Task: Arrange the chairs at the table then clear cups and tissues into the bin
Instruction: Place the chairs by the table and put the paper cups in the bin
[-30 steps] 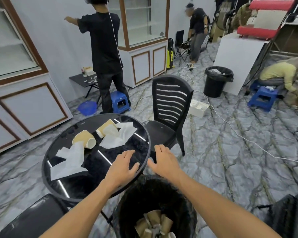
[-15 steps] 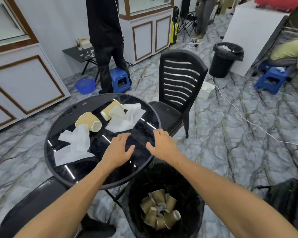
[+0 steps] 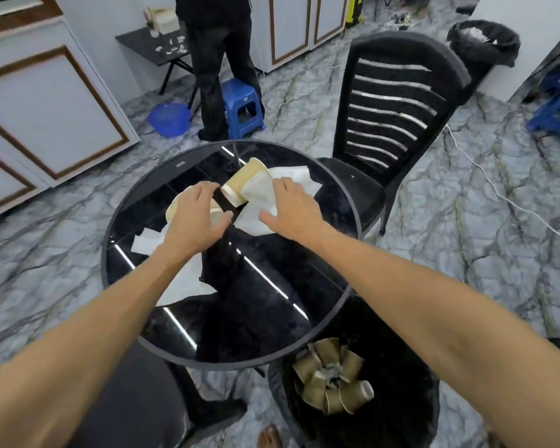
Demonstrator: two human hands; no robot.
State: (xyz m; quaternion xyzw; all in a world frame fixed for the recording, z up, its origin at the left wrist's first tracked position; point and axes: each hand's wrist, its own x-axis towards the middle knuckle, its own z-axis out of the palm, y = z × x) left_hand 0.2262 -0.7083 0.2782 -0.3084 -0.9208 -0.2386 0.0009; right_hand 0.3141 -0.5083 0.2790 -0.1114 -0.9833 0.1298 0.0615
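Your left hand (image 3: 194,218) curls its fingers over the cup (image 3: 175,206) at 11 o'clock on the surface (image 3: 272,318); your right hand (image 3: 291,208) rests loose fingers on the tissue (image 3: 256,218) at 12.

Bin (image 3: 401,399) open-topped by table (image 3: 304,334) edge; chair (image 3: 398,101) blocks far side.

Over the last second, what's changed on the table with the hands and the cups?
Both hands moved from the table's near edge out to the far side. The left hand now covers the left paper cup, fingers curling over it; a firm grip isn't clear. The right hand rests open on the tissue beside the other cup. Cups, tissues, black chair and bin lie as before.
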